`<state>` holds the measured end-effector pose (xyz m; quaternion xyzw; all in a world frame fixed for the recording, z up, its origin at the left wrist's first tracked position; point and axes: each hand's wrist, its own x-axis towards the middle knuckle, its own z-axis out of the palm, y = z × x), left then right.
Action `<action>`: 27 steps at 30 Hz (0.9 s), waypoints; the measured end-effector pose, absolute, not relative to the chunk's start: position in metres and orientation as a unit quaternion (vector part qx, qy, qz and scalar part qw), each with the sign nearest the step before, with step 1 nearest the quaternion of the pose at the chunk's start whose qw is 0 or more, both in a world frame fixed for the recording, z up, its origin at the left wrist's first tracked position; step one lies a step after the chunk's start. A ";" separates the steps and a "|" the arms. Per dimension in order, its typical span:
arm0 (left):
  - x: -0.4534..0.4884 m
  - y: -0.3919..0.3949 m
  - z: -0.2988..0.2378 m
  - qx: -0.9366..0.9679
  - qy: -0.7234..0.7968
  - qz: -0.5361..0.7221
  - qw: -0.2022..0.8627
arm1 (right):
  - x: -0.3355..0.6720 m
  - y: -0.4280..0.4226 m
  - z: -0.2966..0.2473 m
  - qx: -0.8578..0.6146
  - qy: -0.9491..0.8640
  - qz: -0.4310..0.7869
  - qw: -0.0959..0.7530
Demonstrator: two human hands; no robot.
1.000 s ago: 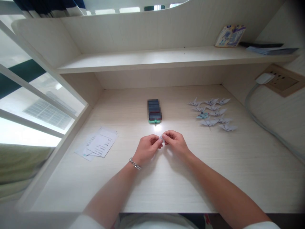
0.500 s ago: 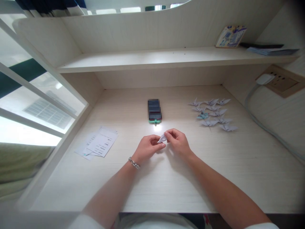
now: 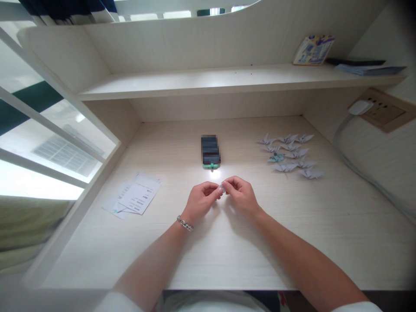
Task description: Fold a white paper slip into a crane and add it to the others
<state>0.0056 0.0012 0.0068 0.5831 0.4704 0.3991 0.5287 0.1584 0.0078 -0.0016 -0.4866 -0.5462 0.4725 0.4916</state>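
Observation:
A small folded piece of pale paper (image 3: pixel 221 188) is pinched between the fingertips of both hands, just above the desk (image 3: pixel 227 242). My left hand (image 3: pixel 202 200), with a chain bracelet on its wrist, grips it from the left. My right hand (image 3: pixel 240 196) grips it from the right. Most of the paper is hidden by the fingers. Several finished paper cranes (image 3: pixel 289 155) lie in rows to the right, apart from the hands. A phone (image 3: pixel 210 151) with a light at its near end lies just beyond the hands.
A stack of printed paper slips (image 3: pixel 136 197) lies at the left of the desk. A shelf (image 3: pixel 227 80) above holds a colourful card (image 3: pixel 313 50) and dark flat items. A wall socket with a plug and cable (image 3: pixel 360 108) is at the right.
Half a second ago a pointed flap of the paper stuck out between the hands; now the fingers have closed over it and the hands sit closer together.

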 end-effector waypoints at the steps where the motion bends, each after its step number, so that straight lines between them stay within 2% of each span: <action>1: 0.006 0.001 0.007 0.584 0.473 0.405 0.521 | 0.158 0.008 -0.001 -0.482 -0.550 0.476 0.489; 7: 0.002 0.002 0.007 0.619 0.491 0.385 0.477 | 0.161 0.011 -0.006 -0.455 -0.534 0.539 0.465; 12: 0.001 0.003 0.007 0.631 0.503 0.381 0.453 | 0.161 0.012 -0.006 -0.468 -0.548 0.515 0.465; 17: -0.002 0.003 0.010 0.645 0.516 0.376 0.420 | 0.162 0.013 -0.005 -0.455 -0.547 0.545 0.444; 23: -0.003 0.005 0.012 0.651 0.500 0.375 0.430 | 0.163 0.012 -0.005 -0.464 -0.555 0.515 0.460; 27: -0.005 0.005 0.011 0.664 0.514 0.372 0.396 | 0.163 0.012 -0.004 -0.448 -0.543 0.558 0.439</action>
